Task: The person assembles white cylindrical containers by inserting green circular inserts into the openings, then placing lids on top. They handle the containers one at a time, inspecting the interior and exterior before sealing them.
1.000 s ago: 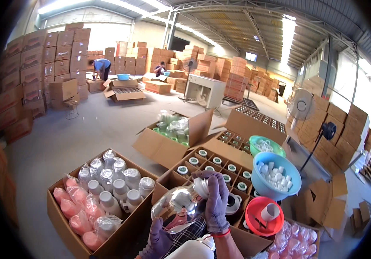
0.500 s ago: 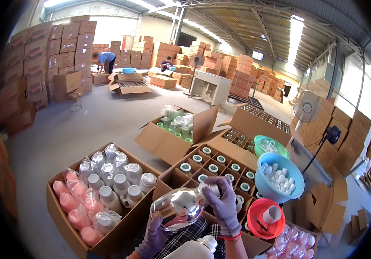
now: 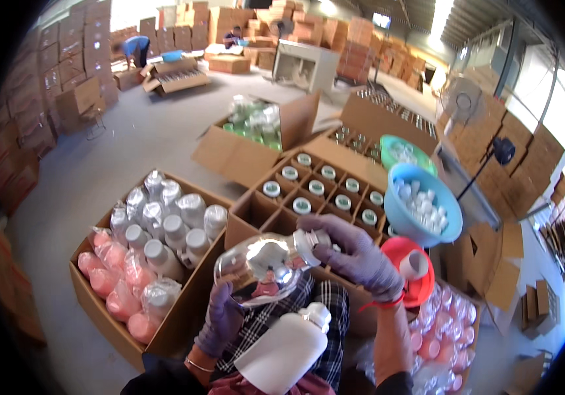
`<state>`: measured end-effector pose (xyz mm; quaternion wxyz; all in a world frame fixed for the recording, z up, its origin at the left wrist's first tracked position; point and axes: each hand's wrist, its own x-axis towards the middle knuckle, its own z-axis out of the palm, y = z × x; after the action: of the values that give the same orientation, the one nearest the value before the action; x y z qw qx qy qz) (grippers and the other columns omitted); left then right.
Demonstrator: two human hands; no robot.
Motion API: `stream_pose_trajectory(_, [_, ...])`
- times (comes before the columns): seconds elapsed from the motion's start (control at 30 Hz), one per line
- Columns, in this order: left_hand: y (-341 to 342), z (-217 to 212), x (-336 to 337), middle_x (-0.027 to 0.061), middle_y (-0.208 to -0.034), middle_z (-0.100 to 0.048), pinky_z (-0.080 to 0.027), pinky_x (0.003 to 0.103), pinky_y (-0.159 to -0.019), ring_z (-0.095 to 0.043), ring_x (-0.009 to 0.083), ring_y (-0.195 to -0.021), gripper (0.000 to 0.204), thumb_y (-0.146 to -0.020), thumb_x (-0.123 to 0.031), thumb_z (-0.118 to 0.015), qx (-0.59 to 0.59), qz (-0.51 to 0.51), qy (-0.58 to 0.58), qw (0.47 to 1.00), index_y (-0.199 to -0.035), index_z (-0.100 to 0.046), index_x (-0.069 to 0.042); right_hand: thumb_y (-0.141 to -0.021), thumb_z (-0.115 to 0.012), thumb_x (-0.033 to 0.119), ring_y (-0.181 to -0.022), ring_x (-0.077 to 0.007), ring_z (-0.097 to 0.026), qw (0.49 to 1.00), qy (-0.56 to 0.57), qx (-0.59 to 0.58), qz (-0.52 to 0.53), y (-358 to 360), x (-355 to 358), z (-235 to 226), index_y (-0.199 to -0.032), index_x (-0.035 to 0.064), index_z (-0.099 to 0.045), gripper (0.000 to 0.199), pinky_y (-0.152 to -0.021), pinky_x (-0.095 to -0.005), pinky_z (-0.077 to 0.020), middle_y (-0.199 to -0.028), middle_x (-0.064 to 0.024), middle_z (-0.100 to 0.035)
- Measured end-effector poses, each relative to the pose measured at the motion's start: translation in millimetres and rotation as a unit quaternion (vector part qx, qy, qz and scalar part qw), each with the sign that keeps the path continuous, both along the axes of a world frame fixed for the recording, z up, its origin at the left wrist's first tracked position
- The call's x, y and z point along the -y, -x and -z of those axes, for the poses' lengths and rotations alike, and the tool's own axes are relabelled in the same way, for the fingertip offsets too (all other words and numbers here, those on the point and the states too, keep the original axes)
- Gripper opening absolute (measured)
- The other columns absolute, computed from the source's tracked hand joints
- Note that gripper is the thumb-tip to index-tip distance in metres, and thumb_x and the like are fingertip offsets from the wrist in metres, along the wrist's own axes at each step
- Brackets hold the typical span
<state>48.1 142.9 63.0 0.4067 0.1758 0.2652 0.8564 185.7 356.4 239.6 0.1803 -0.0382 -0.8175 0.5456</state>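
Note:
A shiny silvered glass flask liner [image 3: 253, 266] lies tilted across my lap, held in both gloved hands. My left hand [image 3: 222, 320] is closed around its rounded lower end, with part of the fingers hidden behind the glass. My right hand [image 3: 361, 258] grips the narrow neck at the upper right, fingers wrapped over the pale collar [image 3: 308, 249]. Below, on my checked trousers, rests a white flask body [image 3: 283, 350] with a screw-threaded top pointing up and right.
At left, a carton [image 3: 114, 329] holds bagged pink and clear-wrapped flasks and grey-white ones. Ahead, a divided carton [image 3: 249, 212] contains capped flasks. Right of it are a blue basin [image 3: 397, 220] of white caps, a green basin [image 3: 387, 148] and a red basin [image 3: 420, 286]. Bagged pink pieces [image 3: 430, 345] sit lower right.
The view has tipped downward, so more of my lap and the white flask body shows. My hands still hold the liner, which now lies more level.

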Motion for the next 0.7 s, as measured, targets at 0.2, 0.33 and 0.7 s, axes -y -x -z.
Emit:
stream_pose_trajectory(0.2, [13.8,-1.3,4.1,0.0083,-0.139,-0.054,-0.048,0.041,-0.105,-0.056,0.0231,-0.126,0.057,-0.099,-0.041,-0.056,-0.044,0.07,0.011,0.997,-0.143,-0.045,-0.007,-0.084,-0.073,0.019,-0.118,-0.0256,-0.055,0.98,-0.197,-0.002,-0.039,-24.8,-16.6,2.4,-0.129,0.0064,-0.06,0.048,-0.103,-0.0384,-0.0436,-0.122,-0.0116,-0.057])
stream_pose_trajectory(0.33, [6.7,-2.3,12.6,0.0083,-0.137,-0.055,-0.046,0.042,-0.106,-0.059,0.0238,-0.122,0.058,-0.099,-0.041,-0.057,-0.038,0.073,0.038,0.996,-0.143,-0.044,-0.006,-0.084,-0.07,0.013,-0.114,-0.024,-0.058,0.985,-0.17,-0.027,-0.004,-30.4,-5.6,21.4,-0.126,0.0049,-0.065,0.042,-0.097,-0.0356,-0.0471,-0.124,-0.0115,-0.058])
stream_pose_trajectory(0.7, [-2.1,24.4,7.7,0.0092,-0.14,-0.053,-0.043,0.045,-0.109,-0.053,0.0254,-0.129,0.06,-0.101,-0.047,-0.051,-0.012,0.069,0.051,0.996,-0.146,-0.042,-0.009,-0.084,-0.076,0.021,-0.108,-0.0242,-0.061,0.994,-0.067,-0.013,0.088,-33.6,8.4,33.4,-0.121,0.0024,-0.064,0.043,-0.093,-0.0359,-0.0501,-0.117,-0.0117,-0.061])
